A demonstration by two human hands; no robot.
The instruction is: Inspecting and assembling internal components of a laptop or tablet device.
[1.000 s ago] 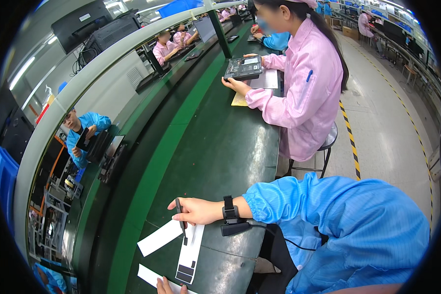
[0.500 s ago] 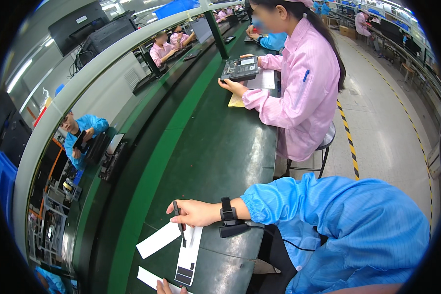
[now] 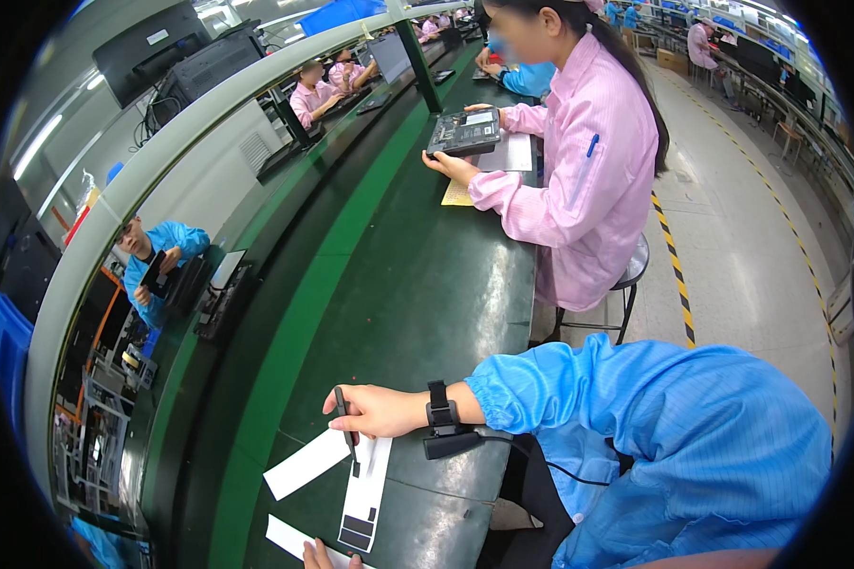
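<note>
My right hand [image 3: 381, 410] is closed around slim black tweezers [image 3: 344, 417], held almost upright. Their tip reaches a small black piece on a white backing sheet [image 3: 362, 503], which lies on the green bench. Several black rectangles stick to the sheet's near end. Just left of it, a blank white strip [image 3: 304, 469] lies slanted, its upper end by my right hand. At the lower edge, only the fingertips of my left hand [image 3: 324, 558] show, gripping another white strip [image 3: 289, 538]; the rest of that hand is out of view.
A co-worker in pink [image 3: 588, 161] sits farther along the bench, holding a black device [image 3: 465, 133] over papers. Across the dark conveyor, a person in blue [image 3: 166, 248] handles a dark object. A black device [image 3: 223, 302] rides on the conveyor. A cable runs from my right wrist strap.
My hands and the strips stay nearly still. The devices on the conveyor have drifted slightly away and to the right. The person across has lowered their hand a little.
</note>
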